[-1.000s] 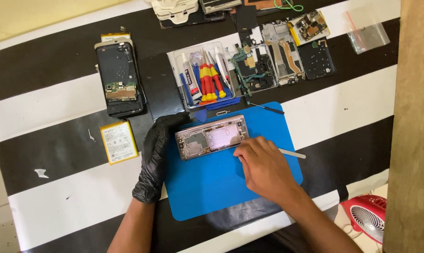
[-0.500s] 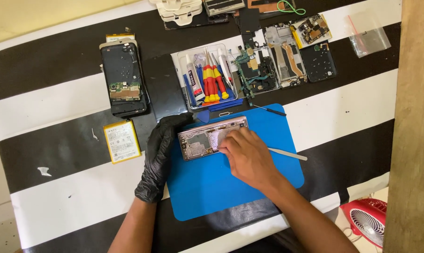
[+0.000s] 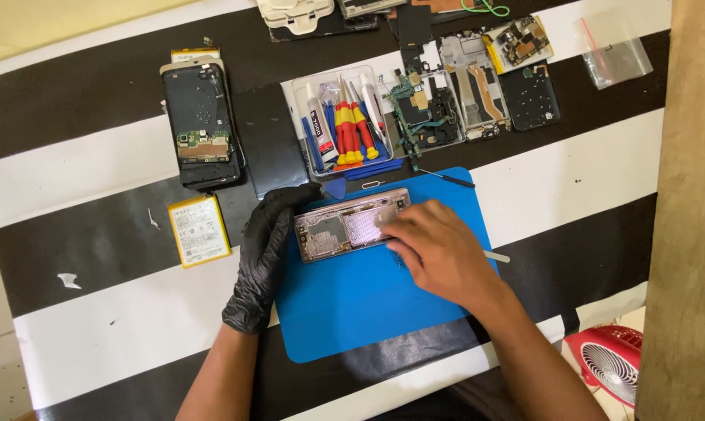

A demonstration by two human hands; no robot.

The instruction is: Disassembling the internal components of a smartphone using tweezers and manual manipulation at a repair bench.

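Light: bright, even | shadows: soft | focus: sharp | glare: slight

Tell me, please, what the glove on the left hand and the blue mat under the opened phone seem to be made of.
The glove on the left hand looks like thin black nitrile or latex: it clings tightly and wrinkles, with a dull sheen. The blue mat looks like matte silicone or soft rubber: it is flat and evenly coloured with rounded corners. Neither can be confirmed by sight.

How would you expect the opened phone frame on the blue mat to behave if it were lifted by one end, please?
The opened phone frame looks thin and hollowed out, so probably light and somewhat bendable. Its exposed inner parts suggest it is fragile. Lying flat on the blue mat, steadied by the gloved left hand, it seems unlikely to roll or tip.
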